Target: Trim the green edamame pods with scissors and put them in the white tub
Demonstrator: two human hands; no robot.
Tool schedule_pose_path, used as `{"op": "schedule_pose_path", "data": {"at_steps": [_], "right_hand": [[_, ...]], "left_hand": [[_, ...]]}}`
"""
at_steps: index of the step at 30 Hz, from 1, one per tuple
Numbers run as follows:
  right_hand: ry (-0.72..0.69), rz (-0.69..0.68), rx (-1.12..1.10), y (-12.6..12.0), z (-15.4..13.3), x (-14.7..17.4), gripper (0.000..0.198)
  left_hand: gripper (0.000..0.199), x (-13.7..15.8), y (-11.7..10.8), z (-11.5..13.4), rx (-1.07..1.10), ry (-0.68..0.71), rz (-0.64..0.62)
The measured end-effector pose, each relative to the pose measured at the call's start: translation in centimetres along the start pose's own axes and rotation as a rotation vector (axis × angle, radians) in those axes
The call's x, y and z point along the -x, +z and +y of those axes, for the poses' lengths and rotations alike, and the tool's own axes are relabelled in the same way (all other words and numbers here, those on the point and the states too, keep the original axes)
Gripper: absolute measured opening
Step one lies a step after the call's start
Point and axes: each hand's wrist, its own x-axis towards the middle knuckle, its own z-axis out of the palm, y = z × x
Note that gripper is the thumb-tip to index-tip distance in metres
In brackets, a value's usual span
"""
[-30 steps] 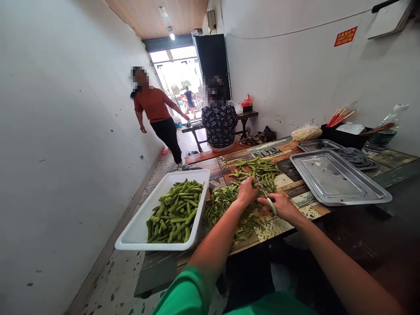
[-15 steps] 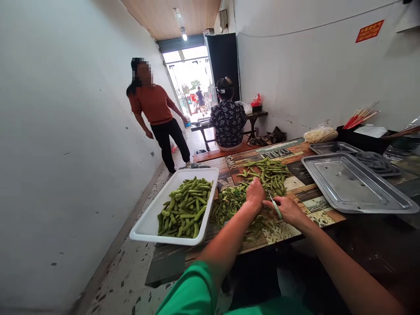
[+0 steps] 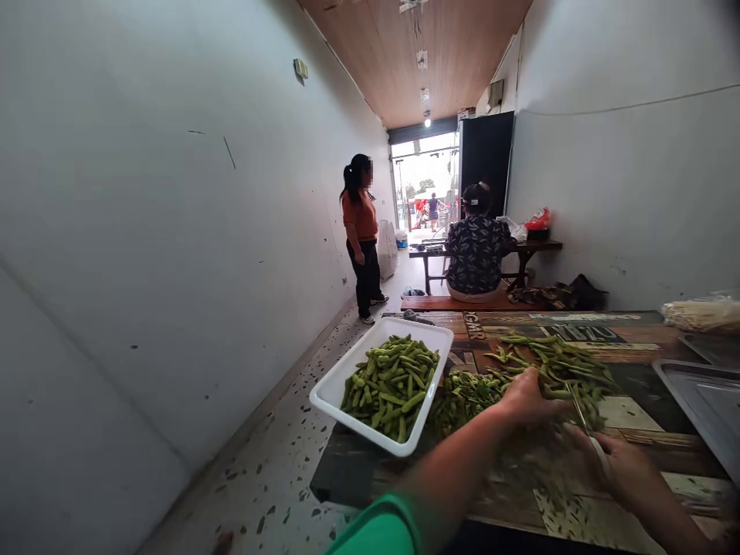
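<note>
While both hands grip, left hand on pod, right hand on scissors.

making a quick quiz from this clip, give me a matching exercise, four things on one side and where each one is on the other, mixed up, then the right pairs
Things:
1. white tray
2. scissors
3. loose pile of pods
4. metal tray

Places:
A. on the patterned table just beyond the left hand
B. at the table's left corner, overhanging the floor, full of green pods
C. at the right edge of the view, partly cut off
D. in the right hand, blades pointing into the pods

Pairs: 1-B, 2-D, 3-A, 4-C
</note>
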Motion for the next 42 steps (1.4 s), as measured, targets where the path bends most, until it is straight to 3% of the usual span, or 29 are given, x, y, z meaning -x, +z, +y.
{"op": "schedule_pose_path", "data": {"at_steps": [3,6,12,16,19,23,33,35,37,40,42], "right_hand": [[0.058,-0.116,-0.031,-0.8,-0.3,0.4,0.049],[0.104,-0.112,-0.029,-1.3,-1.3,1.1,0.047],[0.104,-0.199,-0.071,-0.6,-1.6,1.4,0.042],[0.127,-0.150,-0.195,-0.3,-1.5,1.2,0.041],[0.240,-0.078,-0.363,-0.3,-2.3,1.8,0.047],[0.305,-0.174,-0.622,0.0,-3.4,2.5,0.050],[0.236,-0.109,-0.602,0.6,-4.1,2.3,0.044],[0.231,-0.083,-0.571,0.8,-4.0,2.3,0.044],[0.245,-0.084,-0.581,1.0,-3.8,2.4,0.044],[0.316,-0.104,-0.668,1.0,-3.0,2.6,0.044],[0.342,-0.102,-0.722,0.9,-2.5,2.8,0.044]], "left_hand": [[0.024,-0.2,-0.7,-0.1,0.194,-0.023,-0.214],[0.021,-0.3,-1.5,0.6,0.258,-0.100,-0.301],[0.028,-0.7,-2.8,0.9,0.218,-0.167,-0.302],[0.028,-1.0,-2.8,0.8,0.474,-0.294,-0.333],[0.026,-1.1,-2.8,1.2,0.719,-0.372,-0.278],[0.026,-1.4,-2.7,1.3,0.876,-0.398,-0.326],[0.032,-0.5,-1.7,1.8,0.671,-0.299,-0.333],[0.024,-0.2,-2.0,2.8,0.521,-0.256,-0.271],[0.018,0.7,-3.4,4.3,0.257,-0.143,-0.093],[0.013,3.2,-8.1,7.0,-0.182,0.099,0.402],[0.016,5.5,-12.4,8.0,-0.367,0.137,0.734]]}}
